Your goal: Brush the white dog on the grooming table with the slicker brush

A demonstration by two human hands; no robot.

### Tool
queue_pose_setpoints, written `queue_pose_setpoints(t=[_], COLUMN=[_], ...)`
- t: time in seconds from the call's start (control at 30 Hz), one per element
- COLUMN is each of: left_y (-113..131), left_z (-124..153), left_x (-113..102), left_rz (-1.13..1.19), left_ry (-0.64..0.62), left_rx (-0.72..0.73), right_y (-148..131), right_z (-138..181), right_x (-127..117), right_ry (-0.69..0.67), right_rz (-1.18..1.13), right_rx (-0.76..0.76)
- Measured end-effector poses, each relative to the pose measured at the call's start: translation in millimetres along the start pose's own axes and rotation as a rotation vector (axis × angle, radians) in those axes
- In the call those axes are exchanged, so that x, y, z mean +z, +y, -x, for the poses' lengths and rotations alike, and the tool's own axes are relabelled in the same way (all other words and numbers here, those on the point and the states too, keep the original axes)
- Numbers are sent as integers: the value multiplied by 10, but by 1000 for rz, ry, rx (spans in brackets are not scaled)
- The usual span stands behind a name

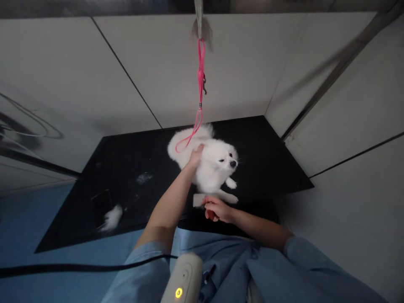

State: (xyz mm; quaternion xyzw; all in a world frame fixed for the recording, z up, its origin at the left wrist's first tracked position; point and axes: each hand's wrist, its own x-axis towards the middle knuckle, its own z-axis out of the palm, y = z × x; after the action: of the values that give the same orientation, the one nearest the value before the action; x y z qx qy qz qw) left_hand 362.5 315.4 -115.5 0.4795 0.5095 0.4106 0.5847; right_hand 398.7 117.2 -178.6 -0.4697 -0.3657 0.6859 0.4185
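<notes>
A fluffy white dog (pixel 213 172) is on the black grooming table (pixel 261 147), its head turned to the right and its forelegs near the front edge. My left hand (pixel 197 155) grips the dog behind the neck, fingers partly sunk in the fur. Below the dog's chest, my right hand (pixel 217 209) is closed around the handle of a slicker brush (pixel 198 200). The brush's pale flat head points left, close to a foreleg. Its bristles cannot be made out.
A pink grooming loop (pixel 200 80) hangs above the dog, its lower end over the back. Left on the table lie a dark flat object (pixel 101 204), a white fur clump (pixel 112 218) and loose hair (pixel 144 178). A pale device (pixel 184 275) with a yellow light is before my body.
</notes>
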Motion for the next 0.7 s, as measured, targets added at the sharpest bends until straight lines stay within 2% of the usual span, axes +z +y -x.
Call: queue_pose_setpoints(t=[0.03, 0.13, 0.17, 0.27, 0.3, 0.33, 0.4, 0.43, 0.47, 0.53, 0.57, 0.6, 0.7], left_y=[0, -14, -22, -49, -56, -62, -65, -64, -61, -56, -55, -53, -51], left_z=[-2, 0, 0, -2, -2, -1, 5, 8, 10, 9, 4, -2, -19], left_x=[-6, -21, -25, -35, -37, -39, -37, -35, -31, -25, -23, -22, -31], left_rz=[4, 19, 23, 46, 55, 58, 49, 46, 44, 38, 34, 27, 22], left_ry=[2, -24, -35, -54, -57, -62, -86, -100, -111, -103, -81, -55, -23], left_rx=[-9, -25, -19, 16, 27, 28, 24, 33, 47, 62, 61, 45, -2], right_y=[0, -48, -67, -104, -114, -127, -154, -164, -170, -174, -176, -181, -207], right_z=[-2, -30, -40, -49, -49, -49, -47, -42, -32, -3, 9, 13, -15], right_x=[2, 19, 36, 124, 154, 181, 223, 239, 252, 266, 265, 258, 218], right_ry=[-5, 195, 224, 73, 53, 76, 206, 232, 196, 16, -37, -34, 180], right_rz=[8, 41, 38, -32, -57, -74, -88, -93, -101, -117, -116, -109, -73], right_rx=[-24, -249, -258, -94, -80, -106, -188, -184, -133, -3, 5, -35, -193])
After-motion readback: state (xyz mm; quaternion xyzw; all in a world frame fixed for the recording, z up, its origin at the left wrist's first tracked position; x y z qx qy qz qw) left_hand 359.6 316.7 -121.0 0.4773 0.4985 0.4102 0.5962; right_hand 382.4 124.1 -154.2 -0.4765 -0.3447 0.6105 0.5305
